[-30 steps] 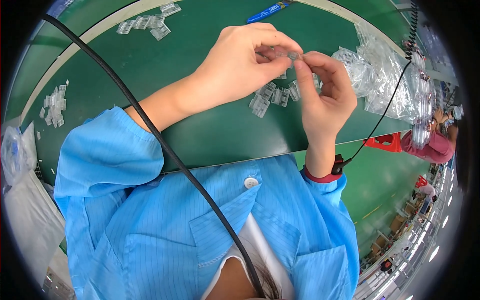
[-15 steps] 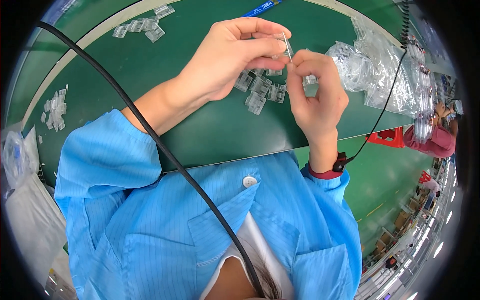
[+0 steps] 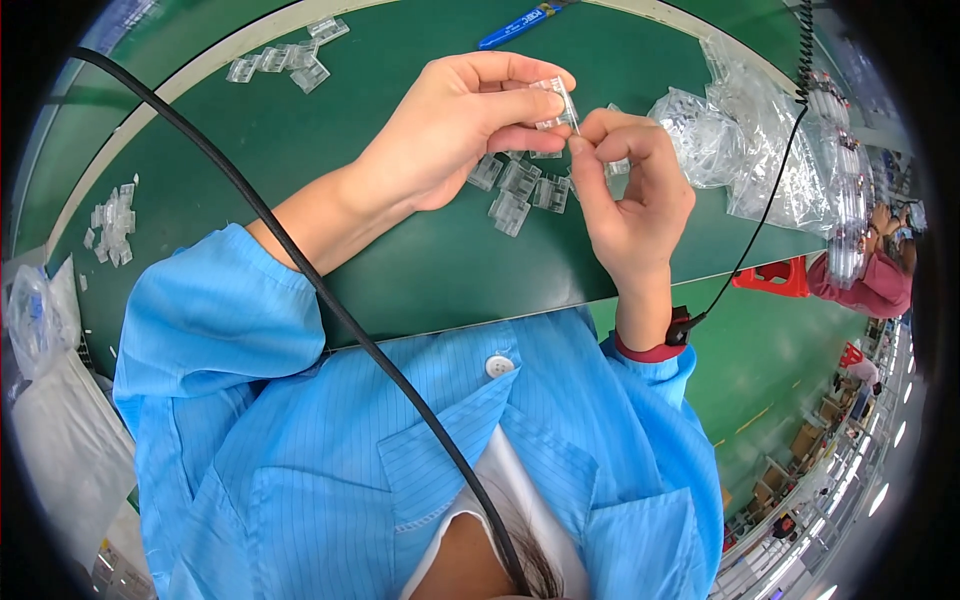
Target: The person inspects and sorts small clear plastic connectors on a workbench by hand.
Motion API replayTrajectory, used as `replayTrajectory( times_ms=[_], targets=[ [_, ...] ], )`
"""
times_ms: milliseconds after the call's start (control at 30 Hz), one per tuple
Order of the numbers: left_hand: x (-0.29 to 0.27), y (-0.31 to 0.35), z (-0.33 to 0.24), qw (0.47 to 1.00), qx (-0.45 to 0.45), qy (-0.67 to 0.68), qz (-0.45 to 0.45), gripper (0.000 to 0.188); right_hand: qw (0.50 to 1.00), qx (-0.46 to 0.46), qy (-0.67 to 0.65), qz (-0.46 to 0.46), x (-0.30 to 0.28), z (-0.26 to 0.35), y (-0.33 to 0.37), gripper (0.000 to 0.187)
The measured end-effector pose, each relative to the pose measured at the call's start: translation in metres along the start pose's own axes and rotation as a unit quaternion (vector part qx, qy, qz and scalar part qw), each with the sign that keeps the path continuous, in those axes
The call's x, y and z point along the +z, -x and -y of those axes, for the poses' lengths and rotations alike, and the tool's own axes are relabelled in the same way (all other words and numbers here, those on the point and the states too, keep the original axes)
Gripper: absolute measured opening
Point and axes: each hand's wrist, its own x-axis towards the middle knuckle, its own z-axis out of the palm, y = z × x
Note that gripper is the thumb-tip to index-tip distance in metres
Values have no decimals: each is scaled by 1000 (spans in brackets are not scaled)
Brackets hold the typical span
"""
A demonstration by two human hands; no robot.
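My left hand pinches a small clear plastic piece between thumb and fingers, over the green table. The piece is tilted, and part of its flat face shows beside the thumb. At its lower right corner, the thumb and forefinger of my right hand close together. Whether anything separate sits in that pinch is too small to tell. Just below the hands lie several similar clear plastic pieces, some partly hidden behind the fingers.
More clear pieces lie at the far left and in a left-hand pile. A blue tool rests at the back. Clear plastic bags fill the right side. A black cable crosses the view; a wrist strap cord runs from my right wrist.
The plastic piece, nearly edge-on before, is turned so more of its face shows. Both hands sit slightly lower in view, still together at the piece.
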Motion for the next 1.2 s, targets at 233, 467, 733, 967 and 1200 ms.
replayTrajectory(
  times_ms=[233,467,733,967,1200],
  targets=[
    [-1,-1,-1,1000,-21,10,21,25,999,32,-20,-8,-2,-5,2,20],
    [-4,-1,-5,994,-62,59,69,30,997,-11,13,-69,-5,-7,-6,18],
    [-32,-17,-9,968,144,-203,-10,22,900,147,405,67,-83,-55,-15,10],
    [-64,12,-50,698,195,-659,-200,8,902,178,392,33,-73,-54,-12,11],
    [-37,-49,-30,668,648,-364,43,14,920,204,332,-32,-75,-54,-9,11]
  ],
)
